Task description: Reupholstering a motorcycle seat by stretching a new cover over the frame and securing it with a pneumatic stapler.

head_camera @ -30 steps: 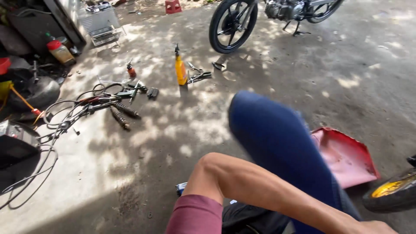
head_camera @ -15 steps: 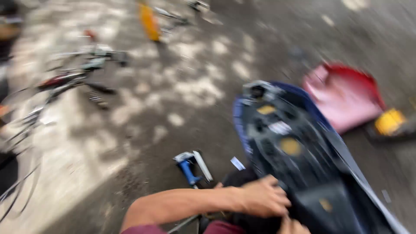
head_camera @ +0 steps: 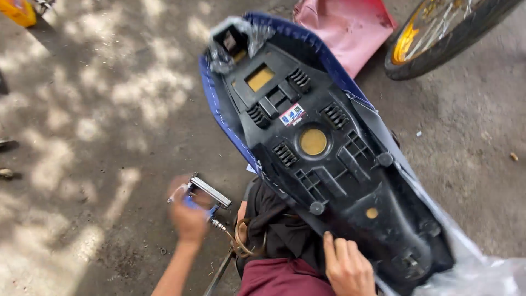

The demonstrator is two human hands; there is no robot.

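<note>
A motorcycle seat point(head_camera: 323, 148) lies upside down across my lap, its black plastic base facing up and its blue cover wrapped round the edge. My right hand point(head_camera: 346, 267) rests on the near end of the seat base, fingers on the plastic. My left hand point(head_camera: 189, 211), blurred, reaches down to the concrete and closes around a blue-and-silver staple gun point(head_camera: 205, 192) lying there. An air hose fitting point(head_camera: 219, 226) runs from the tool toward me.
A pink plastic panel point(head_camera: 350, 24) lies beyond the seat. A motorcycle wheel with a yellow rim point(head_camera: 438, 33) stands at the top right. A yellow object point(head_camera: 19, 11) sits at the top left corner. Clear plastic wrap point(head_camera: 482, 274) bunches at the lower right.
The view tilted down and closer. The seat was turned over onto my lap, base up. My left hand left the seat and went down to the staple gun on the floor.
</note>
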